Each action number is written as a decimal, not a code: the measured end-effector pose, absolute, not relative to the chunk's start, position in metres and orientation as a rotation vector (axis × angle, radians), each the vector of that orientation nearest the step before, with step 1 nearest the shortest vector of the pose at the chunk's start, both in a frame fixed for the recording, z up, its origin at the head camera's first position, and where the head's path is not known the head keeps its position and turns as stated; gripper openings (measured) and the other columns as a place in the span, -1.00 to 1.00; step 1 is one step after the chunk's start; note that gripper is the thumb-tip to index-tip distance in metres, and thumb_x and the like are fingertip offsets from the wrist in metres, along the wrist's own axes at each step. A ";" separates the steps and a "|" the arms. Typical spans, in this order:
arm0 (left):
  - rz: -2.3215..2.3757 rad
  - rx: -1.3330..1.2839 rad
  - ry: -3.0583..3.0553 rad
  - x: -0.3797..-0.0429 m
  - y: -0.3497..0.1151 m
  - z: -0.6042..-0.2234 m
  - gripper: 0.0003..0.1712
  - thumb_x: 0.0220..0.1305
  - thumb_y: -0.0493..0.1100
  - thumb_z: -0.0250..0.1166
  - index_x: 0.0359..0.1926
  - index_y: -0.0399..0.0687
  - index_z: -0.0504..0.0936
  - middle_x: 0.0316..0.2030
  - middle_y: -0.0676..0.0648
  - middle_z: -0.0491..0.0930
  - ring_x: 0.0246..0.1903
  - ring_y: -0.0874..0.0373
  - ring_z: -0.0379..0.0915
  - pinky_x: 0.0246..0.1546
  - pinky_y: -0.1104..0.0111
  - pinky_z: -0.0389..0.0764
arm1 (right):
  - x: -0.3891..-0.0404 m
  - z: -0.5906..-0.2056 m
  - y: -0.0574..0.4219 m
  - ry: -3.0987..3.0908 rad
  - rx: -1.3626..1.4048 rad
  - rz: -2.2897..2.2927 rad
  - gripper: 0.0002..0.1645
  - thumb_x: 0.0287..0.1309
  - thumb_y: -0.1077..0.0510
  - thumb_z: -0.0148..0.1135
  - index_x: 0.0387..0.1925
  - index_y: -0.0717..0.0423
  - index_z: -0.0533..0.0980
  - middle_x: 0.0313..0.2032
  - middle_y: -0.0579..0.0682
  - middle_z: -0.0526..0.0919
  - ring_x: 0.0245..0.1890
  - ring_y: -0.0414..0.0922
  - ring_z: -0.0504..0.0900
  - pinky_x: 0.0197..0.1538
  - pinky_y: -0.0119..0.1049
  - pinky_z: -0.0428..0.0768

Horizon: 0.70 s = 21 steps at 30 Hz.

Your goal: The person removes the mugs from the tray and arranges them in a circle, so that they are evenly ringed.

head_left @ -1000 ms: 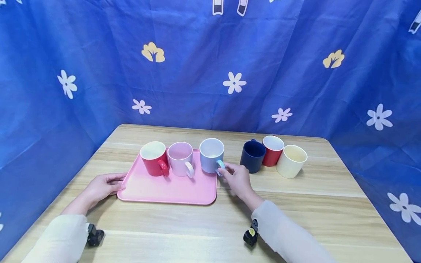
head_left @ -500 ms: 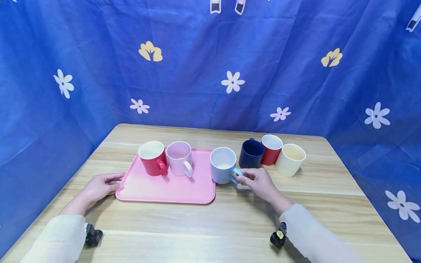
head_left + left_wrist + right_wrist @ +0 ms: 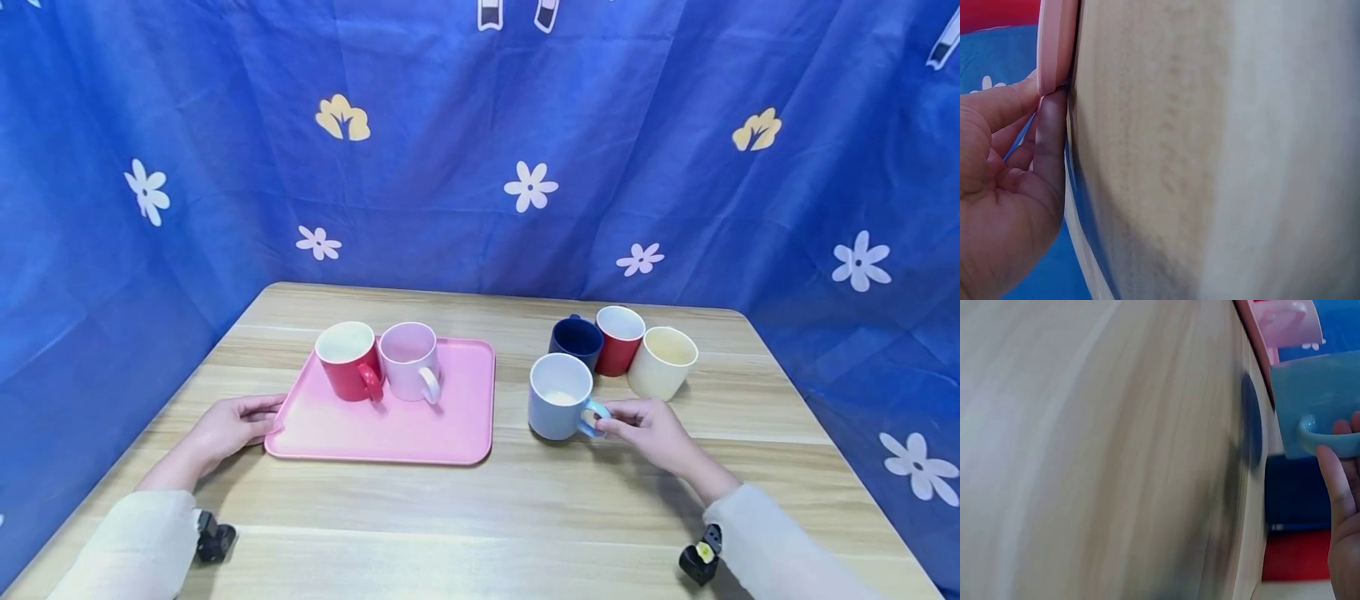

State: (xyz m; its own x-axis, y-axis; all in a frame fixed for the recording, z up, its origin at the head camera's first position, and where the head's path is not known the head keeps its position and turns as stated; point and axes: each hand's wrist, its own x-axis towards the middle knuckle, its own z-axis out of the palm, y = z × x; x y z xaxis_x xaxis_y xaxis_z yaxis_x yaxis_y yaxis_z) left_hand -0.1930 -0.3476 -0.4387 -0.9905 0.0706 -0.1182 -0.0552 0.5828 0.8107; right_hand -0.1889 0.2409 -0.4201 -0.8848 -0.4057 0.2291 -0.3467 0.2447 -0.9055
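Note:
The right hand (image 3: pixel 647 433) pinches the handle of a light blue mug (image 3: pixel 553 408), which is upright to the right of the pink tray. In the right wrist view, thumb and fingers grip that handle, and the mug (image 3: pixel 1310 394) appears held just above the table. At the pink tray's (image 3: pixel 375 437) left edge is the left hand (image 3: pixel 225 432). The left wrist view has the tray rim (image 3: pixel 1054 56) pinched between thumb and fingers. On the tray stand a red mug (image 3: pixel 348 371) and a pale pink mug (image 3: pixel 408 371), handles toward the front right.
Behind the held mug stand a dark blue mug (image 3: pixel 577 333), a red mug with white inside (image 3: pixel 619 346) and a cream mug (image 3: pixel 663 367), close together. They share the wooden table (image 3: pixel 420 533). A blue patterned curtain (image 3: pixel 450 125) surrounds its back and sides.
The right hand has carried the light blue mug off the tray, rightward and nearer the front, in front of the dark blue mug. The left hand has stayed at the tray's edge.

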 end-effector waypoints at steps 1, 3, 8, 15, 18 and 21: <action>1.379 0.012 2.664 -0.193 -0.348 -0.439 -0.32 0.22 -0.29 0.31 0.23 -0.61 0.25 0.05 -0.47 0.47 -0.28 0.54 0.46 -0.24 0.53 0.58 | -0.188 -0.420 0.245 2.436 -0.746 -1.757 -0.68 0.13 0.38 0.27 -0.14 0.61 0.52 -0.25 0.39 0.64 -0.32 -0.25 0.66 -0.26 -0.24 0.66; 1.397 0.010 2.650 -0.193 -0.347 -0.439 -0.33 0.23 -0.32 0.30 0.23 -0.62 0.23 0.03 -0.47 0.47 -0.28 0.51 0.48 -0.24 0.51 0.59 | -0.185 -0.421 0.255 2.426 -0.757 -1.767 -0.68 0.13 0.40 0.25 -0.14 0.64 0.50 -0.26 0.41 0.63 -0.32 -0.24 0.66 -0.26 -0.23 0.66; 1.405 0.013 2.659 -0.192 -0.347 -0.440 -0.33 0.22 -0.32 0.30 0.23 -0.61 0.24 0.09 -0.49 0.41 -0.25 0.48 0.48 -0.24 0.51 0.59 | -0.178 -0.421 0.277 2.450 -0.750 -1.764 -0.69 0.13 0.41 0.25 -0.15 0.65 0.50 -0.31 0.28 0.67 -0.32 -0.23 0.67 -0.27 -0.16 0.66; 1.423 0.007 2.649 -0.191 -0.347 -0.440 -0.35 0.24 -0.33 0.28 0.24 -0.61 0.23 0.16 -0.52 0.31 -0.19 0.41 0.51 -0.22 0.48 0.60 | -0.171 -0.422 0.307 2.486 -0.740 -1.770 -0.75 0.12 0.45 0.23 -0.17 0.60 0.53 -0.30 0.25 0.69 -0.32 -0.22 0.68 -0.30 -0.18 0.66; 1.424 0.008 2.651 -0.191 -0.347 -0.440 -0.34 0.23 -0.32 0.29 0.24 -0.60 0.24 0.16 -0.52 0.31 -0.22 0.48 0.48 -0.22 0.48 0.60 | -0.167 -0.422 0.320 2.496 -0.720 -1.777 -0.74 0.13 0.46 0.22 -0.15 0.62 0.52 -0.28 0.22 0.69 -0.31 -0.21 0.68 -0.29 -0.19 0.65; 1.427 0.014 2.651 -0.191 -0.346 -0.440 -0.35 0.23 -0.32 0.29 0.24 -0.59 0.25 0.16 -0.51 0.31 -0.24 0.56 0.43 -0.21 0.48 0.60 | -0.164 -0.422 0.331 2.519 -0.717 -1.770 -0.76 0.13 0.47 0.20 -0.14 0.56 0.55 -0.29 0.19 0.70 -0.31 -0.20 0.68 -0.29 -0.19 0.65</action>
State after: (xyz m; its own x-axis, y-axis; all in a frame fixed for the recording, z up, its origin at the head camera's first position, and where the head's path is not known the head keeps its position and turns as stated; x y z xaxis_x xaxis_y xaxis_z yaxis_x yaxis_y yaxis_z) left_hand -0.1910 -0.3463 -0.4395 -0.9914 0.0701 -0.1107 -0.0538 0.5527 0.8316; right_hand -0.1638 0.3313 -0.4224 -0.8969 -0.3505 0.2698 -0.3725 0.2698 -0.8879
